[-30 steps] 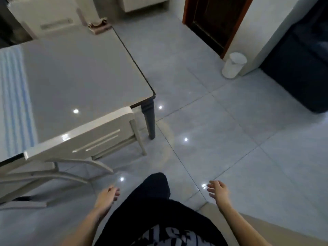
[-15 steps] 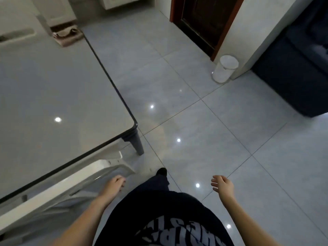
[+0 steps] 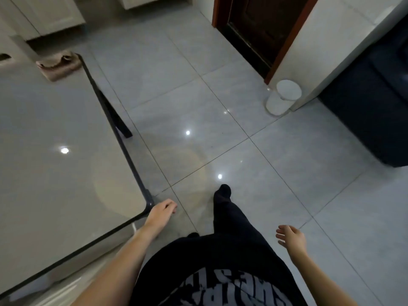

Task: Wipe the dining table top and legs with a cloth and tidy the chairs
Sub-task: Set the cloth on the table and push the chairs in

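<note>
The grey glossy dining table [image 3: 55,177] fills the left side, with a dark rim and a dark leg [image 3: 119,122] under its far right edge. A crumpled brownish cloth [image 3: 58,66] lies on the table's far right corner. My left hand [image 3: 162,212] hangs just beside the table's near right corner, fingers loosely curled, holding nothing. My right hand [image 3: 290,238] is out over the floor to the right, fingers relaxed and empty. A pale chair [image 3: 64,288] shows under the table's near edge, mostly hidden.
Grey glossy floor tiles [image 3: 220,107] stretch to the right of the table. A white bin [image 3: 283,97] stands by the wall corner, next to a dark wooden door [image 3: 260,25]. A dark sofa [image 3: 371,102] sits at the right. White cabinets [image 3: 50,14] line the back.
I have walked forward along the table's right side. The chair has slid out of sight below the table edge, and my left hand now hangs at the table's near corner.
</note>
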